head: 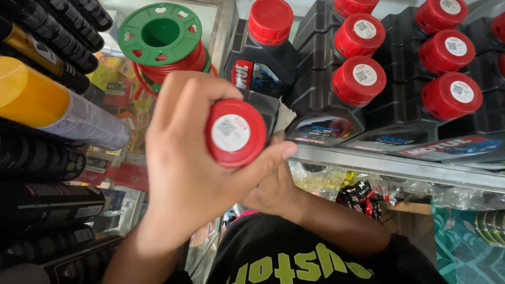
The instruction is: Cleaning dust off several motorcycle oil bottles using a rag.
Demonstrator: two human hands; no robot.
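Note:
My left hand [181,163] is wrapped around the red screw cap [235,133] of a dark oil bottle [264,107], with the thumb pressed along the cap's lower right side. A round white sticker sits on top of the cap. My right hand [273,193] is just below and behind the left one, gripping the bottle's lower body; most of it is hidden, and its forearm runs off to the lower right. The bottle is held in front of the shelf's left end, close to my chest.
Several dark oil bottles with red caps [359,80] stand in rows on a glass shelf with a metal front edge [400,167]. A green spool of red wire [160,36] sits at the upper left. A yellow spray can [52,105] and black cans [47,202] lie at the left. Plastic packets [363,192] hang under the shelf.

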